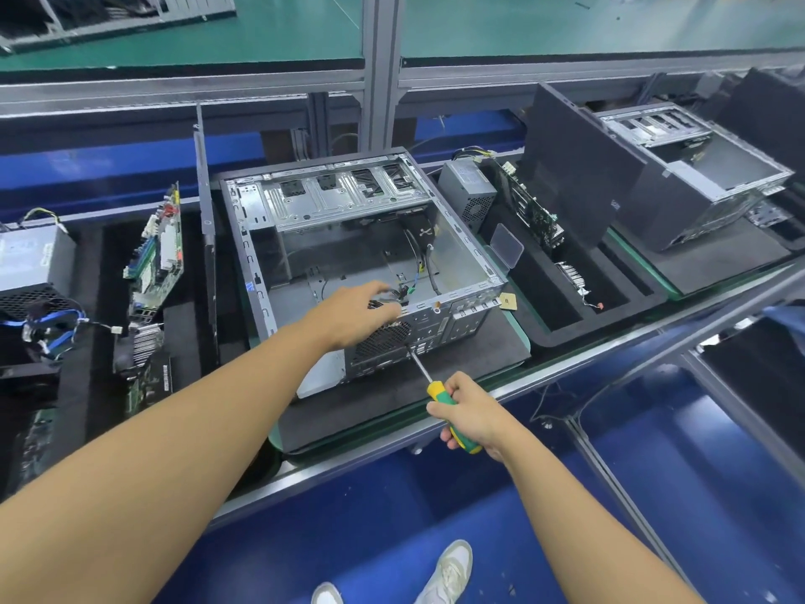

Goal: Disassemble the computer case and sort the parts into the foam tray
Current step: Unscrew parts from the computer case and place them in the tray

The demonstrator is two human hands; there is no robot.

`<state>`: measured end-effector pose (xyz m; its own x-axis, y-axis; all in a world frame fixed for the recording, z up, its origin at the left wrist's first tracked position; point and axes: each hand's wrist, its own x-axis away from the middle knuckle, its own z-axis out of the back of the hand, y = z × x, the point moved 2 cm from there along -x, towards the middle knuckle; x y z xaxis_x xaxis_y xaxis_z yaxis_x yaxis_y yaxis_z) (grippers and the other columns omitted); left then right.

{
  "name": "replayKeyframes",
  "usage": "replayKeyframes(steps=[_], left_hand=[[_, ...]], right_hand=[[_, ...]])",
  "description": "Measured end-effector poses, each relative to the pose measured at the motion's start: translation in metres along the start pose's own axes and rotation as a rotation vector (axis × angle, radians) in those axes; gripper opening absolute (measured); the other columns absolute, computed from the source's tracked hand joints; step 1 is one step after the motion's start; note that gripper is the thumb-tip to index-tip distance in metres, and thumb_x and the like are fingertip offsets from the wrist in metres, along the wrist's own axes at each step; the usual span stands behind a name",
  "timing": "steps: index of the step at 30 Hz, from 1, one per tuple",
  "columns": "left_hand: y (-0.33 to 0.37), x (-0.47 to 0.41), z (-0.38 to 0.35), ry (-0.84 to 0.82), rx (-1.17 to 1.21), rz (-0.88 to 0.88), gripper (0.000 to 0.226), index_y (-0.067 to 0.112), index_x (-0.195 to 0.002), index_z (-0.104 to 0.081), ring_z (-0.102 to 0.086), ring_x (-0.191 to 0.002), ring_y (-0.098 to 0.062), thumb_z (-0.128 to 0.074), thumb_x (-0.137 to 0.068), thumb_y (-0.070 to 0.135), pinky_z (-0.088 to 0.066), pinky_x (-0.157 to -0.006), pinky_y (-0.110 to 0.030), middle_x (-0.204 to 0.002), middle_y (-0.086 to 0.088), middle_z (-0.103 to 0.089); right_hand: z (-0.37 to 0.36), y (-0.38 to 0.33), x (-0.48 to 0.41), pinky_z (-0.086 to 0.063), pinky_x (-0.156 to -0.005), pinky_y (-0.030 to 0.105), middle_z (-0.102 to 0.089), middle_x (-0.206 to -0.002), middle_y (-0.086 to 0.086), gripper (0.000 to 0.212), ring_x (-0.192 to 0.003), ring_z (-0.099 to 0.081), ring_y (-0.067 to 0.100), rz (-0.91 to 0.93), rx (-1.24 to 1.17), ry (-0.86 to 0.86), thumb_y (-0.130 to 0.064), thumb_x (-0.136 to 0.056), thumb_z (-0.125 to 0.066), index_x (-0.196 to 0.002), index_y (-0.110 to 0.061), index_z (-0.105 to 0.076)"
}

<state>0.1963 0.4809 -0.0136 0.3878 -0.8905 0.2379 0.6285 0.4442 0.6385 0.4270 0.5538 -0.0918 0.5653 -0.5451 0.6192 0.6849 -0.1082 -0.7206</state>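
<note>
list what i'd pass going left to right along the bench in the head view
power supply → upright motherboard → side panel → open computer case → second power supply → second motherboard → second case

Bare left hand [357, 313] and bare right hand [472, 414]. Left forearm [183, 433] and right forearm [579, 516] uncovered right to the frame edge, both stretched long by the wide-angle lens. At the bottom edge: pale grey-white sneakers, low cut. Right shoe [448, 573] mostly in view, laces visible. Left shoe [326, 595] just a cropped toe. Clothing further up out of frame.
</note>
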Motion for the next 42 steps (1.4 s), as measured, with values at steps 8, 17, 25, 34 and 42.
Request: replayKeyframes(steps=[8, 17, 25, 34, 42], left_hand=[[0.021, 0.057, -0.08, 0.281, 0.176, -0.118, 0.013, 0.023, -0.08, -0.057, -0.056, -0.065, -0.014, -0.05, -0.086, 0.033, -0.047, -0.059, -0.03, -0.069, 0.01, -0.062], [0.014, 0.006, -0.131, 0.322, 1.531, 0.695, 0.02, 0.003, -0.104, -0.06, -0.069, -0.085, -0.021, -0.07, -0.092, 0.015, -0.057, -0.076, -0.033, -0.1, -0.013, -0.071], [0.021, -0.001, -0.145, 0.499, 1.667, 0.767, 0.01, 0.007, -0.09, -0.06, -0.068, -0.071, -0.017, -0.067, -0.094, 0.011, -0.058, -0.061, -0.032, -0.085, -0.01, -0.068], [0.024, -0.005, -0.15, 0.562, 1.72, 0.776, 0.005, 0.008, -0.094, -0.059, -0.072, -0.068, -0.013, -0.063, -0.094, 0.008, -0.056, -0.062, -0.028, -0.085, -0.009, -0.071], [0.026, -0.013, -0.153, 0.62, 1.668, 0.849, 0.012, 0.008, -0.087, -0.059, -0.062, -0.057, -0.01, -0.06, -0.096, 0.015, -0.057, -0.058, -0.027, -0.073, -0.005, -0.066]], right_hand=[[-0.003, 0.004, -0.001, -0.048, -0.047, 0.029, -0.056, -0.086, 0.012, 0.029, -0.054, -0.056, 0.016, 0.025, -0.063, 0.002, -0.016, -0.094, -0.066, -0.104, -0.011, -0.04], [-0.002, 0.005, 0.0, -0.047, -0.047, 0.024, -0.056, -0.08, 0.008, 0.029, -0.049, -0.052, 0.01, 0.039, -0.016, 0.038, -0.016, -0.093, -0.066, -0.098, -0.017, -0.038], [0.001, 0.005, 0.0, -0.049, -0.047, 0.023, -0.058, -0.081, 0.006, 0.028, -0.054, -0.053, 0.011, 0.053, 0.046, 0.045, -0.02, -0.093, -0.066, -0.099, -0.018, -0.039], [0.001, 0.012, 0.002, -0.049, -0.053, 0.029, -0.059, -0.087, 0.007, 0.027, -0.062, -0.053, 0.017, 0.048, 0.141, 0.034, -0.025, -0.094, -0.063, -0.101, -0.02, -0.038], [0.009, 0.027, 0.012, -0.045, -0.046, 0.025, -0.058, -0.074, 0.005, 0.025, -0.048, -0.049, 0.012, 0.04, 0.226, 0.012, -0.027, -0.091, -0.063, -0.095, -0.021, -0.038]])
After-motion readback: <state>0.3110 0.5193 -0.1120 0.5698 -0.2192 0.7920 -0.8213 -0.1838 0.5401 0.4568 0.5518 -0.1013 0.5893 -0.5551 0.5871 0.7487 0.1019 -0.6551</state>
